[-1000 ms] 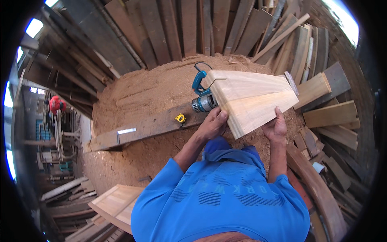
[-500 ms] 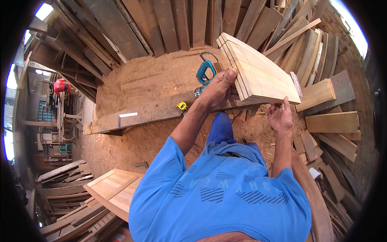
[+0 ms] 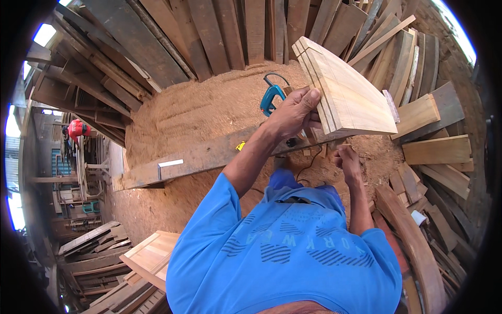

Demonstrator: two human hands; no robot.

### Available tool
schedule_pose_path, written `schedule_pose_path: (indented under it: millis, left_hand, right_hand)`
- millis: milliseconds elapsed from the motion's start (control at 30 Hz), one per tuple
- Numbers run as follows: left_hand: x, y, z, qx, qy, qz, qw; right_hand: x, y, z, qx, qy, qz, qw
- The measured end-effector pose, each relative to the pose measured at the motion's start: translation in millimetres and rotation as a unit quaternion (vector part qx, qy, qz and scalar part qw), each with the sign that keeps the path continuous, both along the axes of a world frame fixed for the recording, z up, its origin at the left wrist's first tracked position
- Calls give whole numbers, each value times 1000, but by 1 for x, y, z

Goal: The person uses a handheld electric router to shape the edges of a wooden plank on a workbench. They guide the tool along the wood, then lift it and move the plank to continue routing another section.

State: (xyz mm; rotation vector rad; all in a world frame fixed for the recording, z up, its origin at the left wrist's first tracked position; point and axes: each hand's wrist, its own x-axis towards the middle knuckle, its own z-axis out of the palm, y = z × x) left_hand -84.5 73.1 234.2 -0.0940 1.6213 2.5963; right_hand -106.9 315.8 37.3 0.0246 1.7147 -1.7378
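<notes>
The pale wooden panel (image 3: 348, 91) now stands raised and tilted above the sawdust-covered bench (image 3: 193, 157), higher than a second ago; lifting appears underway. The left hand (image 3: 295, 110) clamps its near edge, fingers wrapped. The right hand (image 3: 348, 159) has let go, loosely curled below. A teal power tool (image 3: 272, 99) lies behind

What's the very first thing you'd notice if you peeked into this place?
The big pale wooden panel held up in the middle by the left hand, with the right hand just below it. Behind it a teal power tool lies on a sawdust-covered floor, and dark planks lean all around the edges.
</notes>
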Motion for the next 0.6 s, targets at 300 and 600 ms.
schedule_pose_path:
  millis: [300, 600]
  left_hand:
    - [-40, -81, 8, -17, -41, -71, 996]
    - [-49, -117, -1, -2, -29, -173, 984]
  right_hand:
    - [-21, -172, 31, 120, 262, 71, 955]
    - [-17, -306, -18, -50, -40, 13, 998]
